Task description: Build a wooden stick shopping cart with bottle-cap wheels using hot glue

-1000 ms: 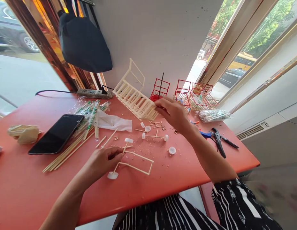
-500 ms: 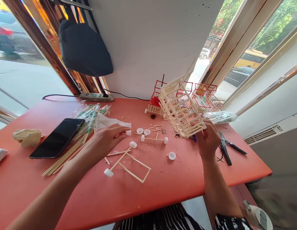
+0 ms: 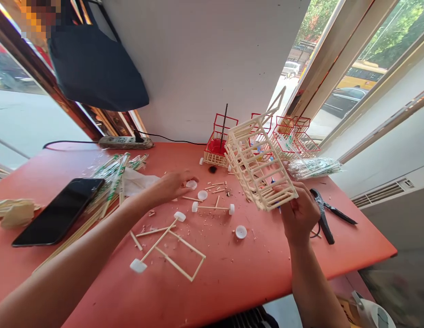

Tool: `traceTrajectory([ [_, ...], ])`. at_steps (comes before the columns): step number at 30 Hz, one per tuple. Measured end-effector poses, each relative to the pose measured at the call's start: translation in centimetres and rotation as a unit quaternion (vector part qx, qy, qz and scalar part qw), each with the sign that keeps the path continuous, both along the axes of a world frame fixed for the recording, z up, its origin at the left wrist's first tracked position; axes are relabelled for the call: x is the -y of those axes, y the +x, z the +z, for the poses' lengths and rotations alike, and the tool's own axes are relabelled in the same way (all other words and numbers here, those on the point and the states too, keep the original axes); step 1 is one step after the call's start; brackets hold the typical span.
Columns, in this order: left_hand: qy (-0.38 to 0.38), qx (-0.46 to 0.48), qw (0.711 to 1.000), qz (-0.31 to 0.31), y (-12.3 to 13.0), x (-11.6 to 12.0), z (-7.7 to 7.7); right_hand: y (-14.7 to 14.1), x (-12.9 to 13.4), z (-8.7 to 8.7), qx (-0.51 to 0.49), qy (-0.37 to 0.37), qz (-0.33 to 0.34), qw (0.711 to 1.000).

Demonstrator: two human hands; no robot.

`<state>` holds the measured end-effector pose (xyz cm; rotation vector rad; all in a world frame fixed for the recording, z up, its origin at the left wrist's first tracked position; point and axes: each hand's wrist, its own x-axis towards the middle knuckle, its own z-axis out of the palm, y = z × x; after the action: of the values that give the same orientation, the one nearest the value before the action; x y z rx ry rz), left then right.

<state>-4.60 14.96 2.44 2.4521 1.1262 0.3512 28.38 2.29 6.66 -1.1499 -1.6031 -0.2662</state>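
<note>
Your left hand (image 3: 178, 183) has just moved forward, past the pale wooden-stick axle (image 3: 159, 240) with its two white caps as wheels, and its curled fingers are now at a round white plastic cap (image 3: 191, 184); whether they have pinched it or merely touch it, you can't tell from here. Your right hand (image 3: 301, 212) is closed on the lower corner of the pale, ladder-like wooden-stick frame (image 3: 261, 156), which it holds tilted above the right of the table, as it did half a second ago. So the work is split: one hand carries the frame while the other is among the caps, and the frame is apart from both wheeled axles. Another white cap (image 3: 202, 195) and a second, shorter-looking axle (image 3: 214, 208) lie nearby, amid stick offcuts, on the red tabletop (image 3: 232, 278). A black phone (image 3: 58, 212) lies to your left, black-handled pliers (image 3: 323, 214) to your right. Beyond, a dark blue bag (image 3: 95, 68) hangs by the pale wall (image 3: 205, 68), with windows either side.
</note>
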Motion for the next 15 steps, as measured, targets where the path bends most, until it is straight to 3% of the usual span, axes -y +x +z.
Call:
traceTrajectory([
  [3, -0.007, -0.007, 1.0, -0.002, 1.4, 0.4, -0.2, -0.1, 0.2, 0.0, -0.003, 0.014, 0.007, 1.0],
  [9, 0.007, -0.029, 0.999, -0.023, 4.0, 0.7, -2.5, -0.3, 0.1, 0.1, -0.002, 0.01, 0.014, 1.0],
  [15, 0.04, -0.025, 0.999, 0.006, 2.3, -1.5, -2.4, -0.1, -0.3, 0.0, -0.015, 0.032, 0.022, 0.999],
])
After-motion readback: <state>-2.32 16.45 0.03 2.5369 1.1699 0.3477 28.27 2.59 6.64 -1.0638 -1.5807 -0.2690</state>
